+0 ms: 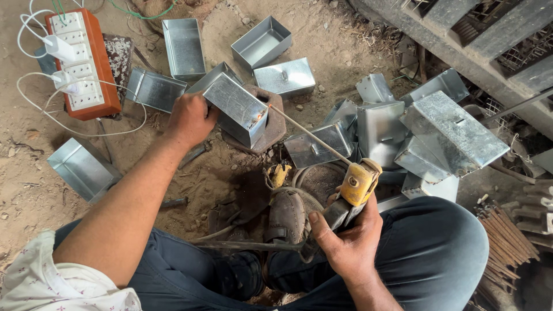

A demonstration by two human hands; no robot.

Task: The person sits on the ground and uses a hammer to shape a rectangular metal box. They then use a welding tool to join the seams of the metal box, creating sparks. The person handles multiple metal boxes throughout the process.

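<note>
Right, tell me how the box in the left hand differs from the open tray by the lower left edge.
The held box is gripped by the left hand, tilted on a rusty block, closed faces showing. The open tray lies untouched on the dirt, hollow side up. The rod tip meets only the held box. Both are shiny grey sheet metal.

Box (239, 109) under left hand (190, 118): galvanised sheet metal, dull grey w/ spangled sheen. Electrode holder (357, 184) in right hand (345, 239): worn yellow plastic, scuffed; welding rod (308, 135) thin, matt. Power strip (80, 60): orange wood-look casing, white plastic sockets. Ground (322, 34): rough dry dirt.
</note>
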